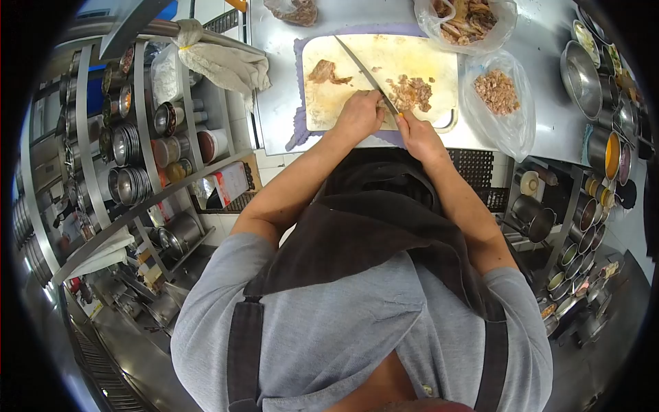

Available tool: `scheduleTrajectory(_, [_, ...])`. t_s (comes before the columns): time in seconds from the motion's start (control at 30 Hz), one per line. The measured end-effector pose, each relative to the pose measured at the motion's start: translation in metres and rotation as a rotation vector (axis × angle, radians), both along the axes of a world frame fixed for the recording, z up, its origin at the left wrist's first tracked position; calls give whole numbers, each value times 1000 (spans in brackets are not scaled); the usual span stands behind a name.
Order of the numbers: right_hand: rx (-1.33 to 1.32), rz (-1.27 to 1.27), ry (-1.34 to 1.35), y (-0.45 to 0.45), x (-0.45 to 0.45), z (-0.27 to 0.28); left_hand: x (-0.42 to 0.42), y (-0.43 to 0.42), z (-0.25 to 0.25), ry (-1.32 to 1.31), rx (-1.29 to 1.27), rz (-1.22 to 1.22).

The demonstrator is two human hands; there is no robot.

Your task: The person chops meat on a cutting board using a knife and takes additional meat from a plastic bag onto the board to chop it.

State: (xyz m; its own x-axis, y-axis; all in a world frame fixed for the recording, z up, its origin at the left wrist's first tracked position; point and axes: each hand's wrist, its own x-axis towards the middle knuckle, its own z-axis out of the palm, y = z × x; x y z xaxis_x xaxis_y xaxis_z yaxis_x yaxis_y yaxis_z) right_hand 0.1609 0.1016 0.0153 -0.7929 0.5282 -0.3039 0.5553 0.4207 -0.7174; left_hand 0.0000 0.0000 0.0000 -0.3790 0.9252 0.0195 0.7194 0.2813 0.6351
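Note:
A long knife (358, 63) slants across the white cutting board (384, 47), its tip toward the far left. Its yellow handle is in my right hand (420, 137), which is closed around it near the board's front edge. My left hand (362, 114) is beside the blade close to the handle, fingers curled together; whatever they may hold is hidden. Just beyond my right hand lies a pile of chopped meat (414, 93). A larger uncut piece of meat (328, 72) rests on the left part of the board.
A purple cloth (299, 103) lies under the board. To the right are a plastic bag of diced meat (497, 92) and a bag of larger meat pieces (470, 24). Another bag (292, 10) sits far left. Metal bowls (581, 79) line the right; a towel (223, 58) hangs left.

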Motion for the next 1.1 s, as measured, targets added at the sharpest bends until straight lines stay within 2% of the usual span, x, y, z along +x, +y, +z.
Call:
scheduleTrajectory(0.2, [-35, -40, 31, 0, 15, 8, 6, -5, -1, 15, 56, 7])
scheduleTrajectory(0.27, [-125, -138, -43, 6, 24, 13, 7, -4, 4, 8, 25, 15])
scheduleTrajectory(0.37, [-126, -164, -86, 11, 33, 15, 7, 7, 6, 44, 66, -1])
scheduleTrajectory(0.57, [43, -80, -33, 14, 35, 22, 7, 18, -4, 70, 106, -31])
scheduleTrajectory(0.67, [10, -72, 0, 8, 37, 37, 9, 12, 10, -11, 176, 14])
scheduleTrajectory(0.77, [20, -49, 32, 0, 36, 43, 5, 7, 10, -2, 102, 16])
scheduleTrajectory(0.87, [61, 26, 10, 0, 32, 36, 1, 7, -3, 34, 71, -22])
scheduleTrajectory(1.1, [2, 16, 22, 2, 13, 20, 1, 8, -7, 30, 125, -10])
